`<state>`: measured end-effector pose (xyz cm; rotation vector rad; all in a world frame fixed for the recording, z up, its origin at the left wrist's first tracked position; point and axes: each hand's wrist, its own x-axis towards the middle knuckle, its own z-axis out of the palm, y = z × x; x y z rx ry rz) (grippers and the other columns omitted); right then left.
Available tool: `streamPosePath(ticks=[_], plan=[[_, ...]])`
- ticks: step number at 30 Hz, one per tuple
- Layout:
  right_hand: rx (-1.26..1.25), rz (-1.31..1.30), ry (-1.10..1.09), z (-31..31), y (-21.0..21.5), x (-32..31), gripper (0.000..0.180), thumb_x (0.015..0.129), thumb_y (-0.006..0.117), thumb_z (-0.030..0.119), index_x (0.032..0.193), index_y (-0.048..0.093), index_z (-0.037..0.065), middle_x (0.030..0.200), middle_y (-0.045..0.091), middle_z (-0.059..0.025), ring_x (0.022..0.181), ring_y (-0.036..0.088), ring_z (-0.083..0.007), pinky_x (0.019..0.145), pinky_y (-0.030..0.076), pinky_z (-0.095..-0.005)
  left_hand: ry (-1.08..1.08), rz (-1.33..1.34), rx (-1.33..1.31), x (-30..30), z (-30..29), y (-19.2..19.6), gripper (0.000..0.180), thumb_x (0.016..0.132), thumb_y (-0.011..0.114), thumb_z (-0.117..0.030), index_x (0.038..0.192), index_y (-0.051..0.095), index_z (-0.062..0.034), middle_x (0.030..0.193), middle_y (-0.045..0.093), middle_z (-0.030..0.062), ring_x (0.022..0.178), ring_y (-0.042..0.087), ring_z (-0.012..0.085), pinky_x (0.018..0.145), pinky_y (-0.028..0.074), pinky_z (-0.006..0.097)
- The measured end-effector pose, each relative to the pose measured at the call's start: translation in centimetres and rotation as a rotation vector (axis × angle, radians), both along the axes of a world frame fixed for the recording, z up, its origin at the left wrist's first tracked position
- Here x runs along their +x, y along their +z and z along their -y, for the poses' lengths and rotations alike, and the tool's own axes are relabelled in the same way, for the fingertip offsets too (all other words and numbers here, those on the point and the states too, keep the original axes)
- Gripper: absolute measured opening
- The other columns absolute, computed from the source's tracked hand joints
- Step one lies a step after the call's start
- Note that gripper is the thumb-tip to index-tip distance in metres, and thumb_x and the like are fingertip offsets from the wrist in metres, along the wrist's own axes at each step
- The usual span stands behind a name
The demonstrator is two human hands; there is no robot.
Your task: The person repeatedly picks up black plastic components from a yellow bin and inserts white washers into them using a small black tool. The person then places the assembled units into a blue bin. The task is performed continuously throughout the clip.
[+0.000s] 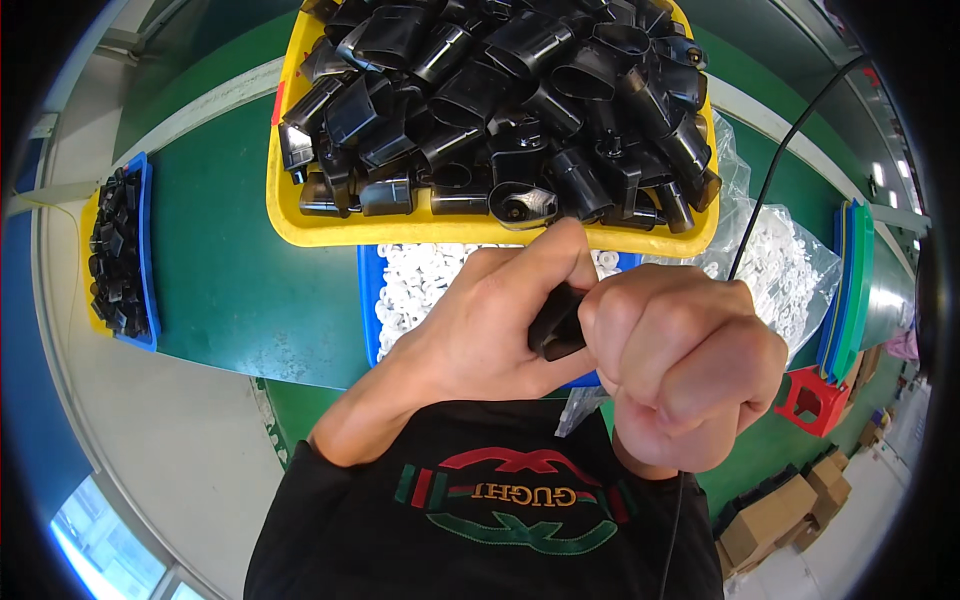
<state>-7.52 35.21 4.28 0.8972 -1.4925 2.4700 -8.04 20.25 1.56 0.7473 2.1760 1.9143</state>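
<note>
Gold lettering (523,495) is stitched across the chest of a black shirt (350,525), framed by red and green embroidered motifs. A small red patch (278,103) is seen on the left rim of a yellow tray (480,236).

A black plastic part (560,325) is held by the left hand (490,320), its thumb and fingers closed around it, in front of the yellow tray and just beside the right hand (685,350). The right hand is clenched into a fist; whether anything is gripped inside cannot be told.

The yellow tray is heaped with black housings (470,95). Beneath its near rim, a blue tray (369,310) filled with white rings (410,285) is partly covered by the tray and the left hand. On the right, more white pieces are contained in a clear plastic bag (815,265), and a black cable (775,165) is strung down past it to the fist.

The green tabletop (250,290) is bounded by a near edge running close to the shirt, and extends leftward to a blue-rimmed bin (152,260). Its right side is occupied by upright green and blue trays (852,290), with a red stool (815,402) below.
</note>
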Motion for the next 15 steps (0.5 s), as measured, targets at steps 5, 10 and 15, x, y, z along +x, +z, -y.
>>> streamPosePath(ticks=[5, 10, 15], plan=[[0.288, 0.062, -0.228, -0.1, 0.0, 1.4, 0.023, 0.07, 0.062, -0.01, 0.065, 0.049, 0.009, 0.055, 0.046, -0.001, 0.041, 0.038, -0.0115, 0.037, 0.027, -0.024, -0.063, 0.103, 0.04, 0.2, 1.4, -1.3, 0.035, 0.065, 0.076, -0.003, 0.089, 0.05, -0.0042, 0.074, 0.057, 0.0089, 0.064, 0.061, 0.0281, 0.057, 0.045, 0.031], [0.063, 0.077, -0.245, -2.6, 1.2, 1.4, 0.013, 0.068, 0.062, -0.002, 0.067, 0.054, 0.008, 0.057, 0.048, -0.001, 0.045, 0.042, -0.0144, 0.04, 0.03, -0.0264, -0.012, 0.113, 0.049, 0.4, 3.1, -0.4, 0.028, 0.062, 0.06, 0.011, 0.084, 0.05, -0.0024, 0.067, 0.056, 0.0048, 0.056, 0.053, 0.01, 0.051, 0.04, 0.022], [0.095, 0.139, -0.274, -4.1, 0.9, 2.3, 0.006, 0.065, 0.061, 0.006, 0.07, 0.059, 0.007, 0.06, 0.049, -0.0011, 0.049, 0.046, -0.0173, 0.042, 0.034, -0.0288, 0.108, 0.083, -0.066, 0.7, 4.2, 0.7, 0.032, 0.058, 0.065, 0.008, 0.085, 0.052, -0.0035, 0.069, 0.056, 0.0046, 0.058, 0.054, 0.0123, 0.053, 0.041, 0.024]])
